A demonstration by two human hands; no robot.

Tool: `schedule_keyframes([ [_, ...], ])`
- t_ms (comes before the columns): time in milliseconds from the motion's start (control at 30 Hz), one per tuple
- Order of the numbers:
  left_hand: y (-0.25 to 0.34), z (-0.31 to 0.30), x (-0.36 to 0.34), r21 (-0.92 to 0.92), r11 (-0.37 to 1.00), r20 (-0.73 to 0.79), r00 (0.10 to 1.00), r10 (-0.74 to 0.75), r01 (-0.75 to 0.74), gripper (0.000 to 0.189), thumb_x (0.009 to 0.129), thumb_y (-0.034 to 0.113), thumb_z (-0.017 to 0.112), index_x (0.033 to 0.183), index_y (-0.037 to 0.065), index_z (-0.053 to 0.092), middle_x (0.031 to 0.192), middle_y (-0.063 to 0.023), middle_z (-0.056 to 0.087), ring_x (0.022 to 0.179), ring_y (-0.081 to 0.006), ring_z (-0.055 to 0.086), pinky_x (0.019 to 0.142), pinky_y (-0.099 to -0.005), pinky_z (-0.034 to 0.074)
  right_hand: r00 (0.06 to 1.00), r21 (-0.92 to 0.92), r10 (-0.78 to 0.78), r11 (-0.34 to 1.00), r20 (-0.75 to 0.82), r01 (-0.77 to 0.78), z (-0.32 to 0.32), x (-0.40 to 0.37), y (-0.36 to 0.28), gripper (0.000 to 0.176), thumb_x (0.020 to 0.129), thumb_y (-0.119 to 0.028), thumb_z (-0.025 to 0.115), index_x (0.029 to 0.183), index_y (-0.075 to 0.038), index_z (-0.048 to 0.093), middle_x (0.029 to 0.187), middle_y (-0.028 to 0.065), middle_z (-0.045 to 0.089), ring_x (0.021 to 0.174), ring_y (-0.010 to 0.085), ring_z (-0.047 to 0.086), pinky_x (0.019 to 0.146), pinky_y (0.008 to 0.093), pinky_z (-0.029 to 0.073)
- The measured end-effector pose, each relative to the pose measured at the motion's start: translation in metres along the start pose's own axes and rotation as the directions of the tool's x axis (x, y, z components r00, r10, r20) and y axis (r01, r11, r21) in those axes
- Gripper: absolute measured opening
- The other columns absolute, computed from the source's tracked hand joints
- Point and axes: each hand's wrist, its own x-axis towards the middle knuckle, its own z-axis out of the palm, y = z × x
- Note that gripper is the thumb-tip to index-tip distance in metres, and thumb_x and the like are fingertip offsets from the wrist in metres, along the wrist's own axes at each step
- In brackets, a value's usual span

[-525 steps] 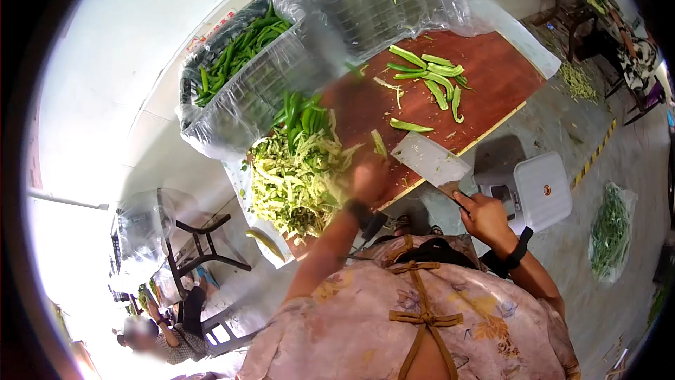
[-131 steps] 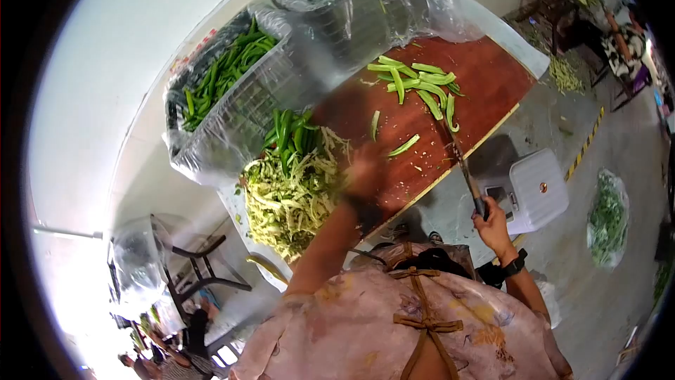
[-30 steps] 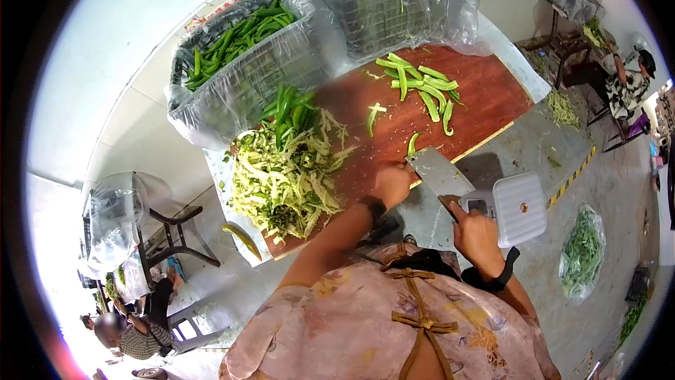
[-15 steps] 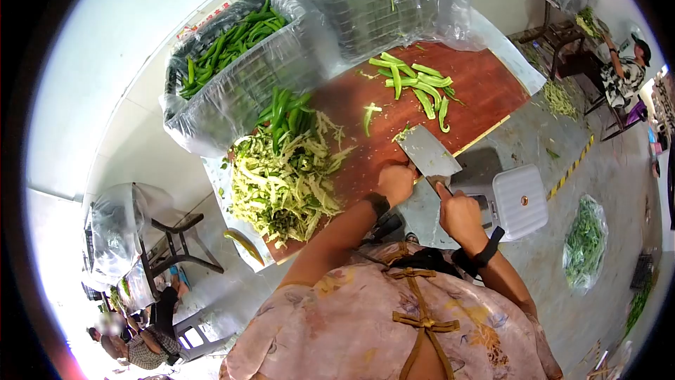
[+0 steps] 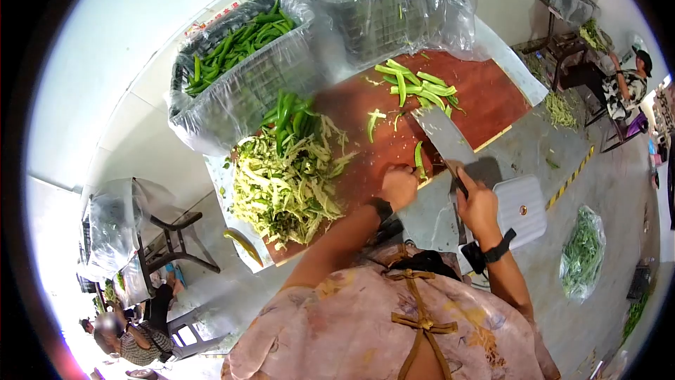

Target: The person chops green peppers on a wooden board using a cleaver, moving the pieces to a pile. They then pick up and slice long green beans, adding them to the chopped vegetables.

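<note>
My right hand (image 5: 478, 205) grips the handle of a cleaver (image 5: 444, 135), whose broad blade lies over the front edge of the reddish-brown board (image 5: 351, 95). Its tip touches or nearly touches a pile of split green peppers (image 5: 420, 86). My left hand (image 5: 399, 187) is closed at the board's front edge, and what its fingers hold, if anything, is hidden. Just right of it lies a single green pepper strip (image 5: 420, 160). To the left a heap of pale pepper cores and scraps (image 5: 285, 187) covers the board, with whole green peppers (image 5: 290, 118) at its back.
Behind the board stand a plastic-lined crate of green peppers (image 5: 242, 46) and another lined crate (image 5: 404, 18). A white lidded box (image 5: 519, 211) is below my right hand. A bag of greens (image 5: 583, 253) lies on the floor. Other people (image 5: 626, 85) sit farther off.
The cleaver has swung away from my left hand, to the right and toward the split peppers. A green strip now shows beside my left hand, which has shifted slightly down.
</note>
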Motion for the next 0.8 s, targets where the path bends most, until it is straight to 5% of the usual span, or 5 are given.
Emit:
schedule_keyframes([
  [367,-0.069,0.006,0.064,0.153,0.978,-0.172,0.978,-0.115,0.142,0.039,0.081,0.025,0.056,0.115,0.008,0.059,0.108,-0.01,0.057,0.1,-0.0263,0.056,0.082,-0.0414,0.043,0.999,0.09,0.049,0.995,-0.005,-0.048,-0.015,-0.07,0.009,0.05,0.075,-0.009,0.068,0.124,-0.013,0.06,0.076,0.0184,0.061,0.063,0.0365,0.061,0.056,0.0441,0.049],
  [433,-0.093,0.005,0.052,0.433,0.88,-0.402,0.916,-0.003,0.193,0.042,0.08,0.025,0.058,0.118,0.008,0.057,0.11,-0.0109,0.056,0.102,-0.0263,0.054,0.085,-0.0419,0.043,0.999,0.092,0.029,0.995,0.028,-0.031,-0.015,-0.077,0.008,0.051,0.075,-0.008,0.067,0.125,-0.013,0.06,0.075,0.0177,0.061,0.062,0.0362,0.06,0.056,0.0441,0.049],
  [533,-0.097,-0.021,0.037,0.193,0.933,-0.357,0.907,-0.222,0.304,0.045,0.078,0.025,0.06,0.119,0.007,0.056,0.111,-0.0105,0.056,0.104,-0.0273,0.053,0.086,-0.0424,0.043,0.998,0.123,-0.034,0.992,0.058,0.027,-0.011,-0.08,0.008,0.05,0.075,-0.008,0.066,0.125,-0.013,0.06,0.074,0.0161,0.059,0.061,0.0357,0.059,0.056,0.0447,0.048],
  [700,-0.102,0.005,0.011,0.343,0.913,-0.432,0.9,-0.057,0.222,0.041,0.079,0.022,0.06,0.116,0.005,0.057,0.105,-0.0119,0.057,0.098,-0.029,0.055,0.081,-0.0416,0.045,0.984,0.104,-0.064,0.993,0.164,0.047,-0.001,-0.069,0.002,0.046,0.078,-0.013,0.064,0.123,-0.017,0.061,0.073,0.0167,0.06,0.06,0.0358,0.059,0.056,0.0453,0.049],
  [800,-0.071,0.006,-0.001,-0.394,0.868,-0.113,0.921,-0.372,0.302,0.033,0.08,0.017,0.058,0.11,0.004,0.057,0.097,-0.0138,0.058,0.095,-0.0282,0.056,0.08,-0.0413,0.046,0.979,0.059,-0.076,0.996,0.19,0.066,0.007,-0.059,0.003,0.045,0.078,-0.015,0.065,0.123,-0.017,0.061,0.073,0.0168,0.06,0.06,0.0359,0.06,0.057,0.0453,0.049],
])
